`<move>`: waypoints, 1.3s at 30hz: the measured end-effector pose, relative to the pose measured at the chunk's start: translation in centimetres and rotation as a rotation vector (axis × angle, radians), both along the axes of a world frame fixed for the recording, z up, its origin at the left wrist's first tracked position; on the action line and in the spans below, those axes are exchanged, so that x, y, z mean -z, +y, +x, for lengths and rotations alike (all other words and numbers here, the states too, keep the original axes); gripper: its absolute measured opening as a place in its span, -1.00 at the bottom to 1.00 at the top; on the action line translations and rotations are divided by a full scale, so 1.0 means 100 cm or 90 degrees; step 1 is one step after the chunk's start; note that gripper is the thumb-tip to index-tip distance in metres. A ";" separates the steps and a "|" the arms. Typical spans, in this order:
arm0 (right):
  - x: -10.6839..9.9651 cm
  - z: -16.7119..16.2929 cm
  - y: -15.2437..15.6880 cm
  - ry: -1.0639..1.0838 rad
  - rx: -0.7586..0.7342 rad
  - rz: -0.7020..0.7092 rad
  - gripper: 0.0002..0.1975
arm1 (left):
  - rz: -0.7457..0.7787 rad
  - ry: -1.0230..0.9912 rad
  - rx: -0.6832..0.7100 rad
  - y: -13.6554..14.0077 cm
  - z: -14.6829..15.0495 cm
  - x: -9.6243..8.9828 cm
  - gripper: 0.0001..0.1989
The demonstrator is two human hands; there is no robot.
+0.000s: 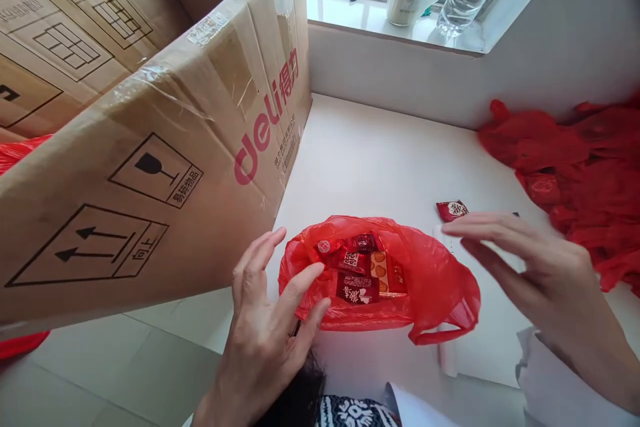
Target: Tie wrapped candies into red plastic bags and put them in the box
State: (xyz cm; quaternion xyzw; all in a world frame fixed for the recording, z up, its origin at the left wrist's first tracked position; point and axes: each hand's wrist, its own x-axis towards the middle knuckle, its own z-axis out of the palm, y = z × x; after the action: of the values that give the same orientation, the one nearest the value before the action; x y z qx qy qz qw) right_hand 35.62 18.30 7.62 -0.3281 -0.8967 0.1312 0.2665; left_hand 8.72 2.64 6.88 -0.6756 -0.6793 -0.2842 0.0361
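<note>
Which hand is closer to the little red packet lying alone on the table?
Right. The right hand has fingertips just below the packet. The left hand is far off, touching the red bag.

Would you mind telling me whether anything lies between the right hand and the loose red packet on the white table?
Nothing visible does. The right hand hovers with its fingertips just short of the loose red packet, only bare white table between. The red bag sits to the left.
</note>
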 end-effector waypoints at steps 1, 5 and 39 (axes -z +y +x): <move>-0.010 -0.009 -0.008 -0.001 -0.072 -0.016 -0.73 | -0.021 0.005 0.013 -0.001 -0.001 -0.001 -0.71; -0.023 -0.035 -0.032 -0.071 -0.231 -0.041 -0.66 | -0.035 0.133 0.045 -0.003 -0.003 -0.004 -0.67; -0.071 -0.018 -0.019 0.298 0.109 -0.016 -0.88 | -0.128 -0.991 0.192 0.040 -0.003 -0.093 -0.64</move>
State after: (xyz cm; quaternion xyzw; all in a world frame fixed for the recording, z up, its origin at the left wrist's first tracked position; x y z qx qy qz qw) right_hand 33.87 16.39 14.74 -0.3668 -0.7777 0.1918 0.4732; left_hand 8.38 6.69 16.13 -0.3683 -0.4330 -0.6134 -0.5482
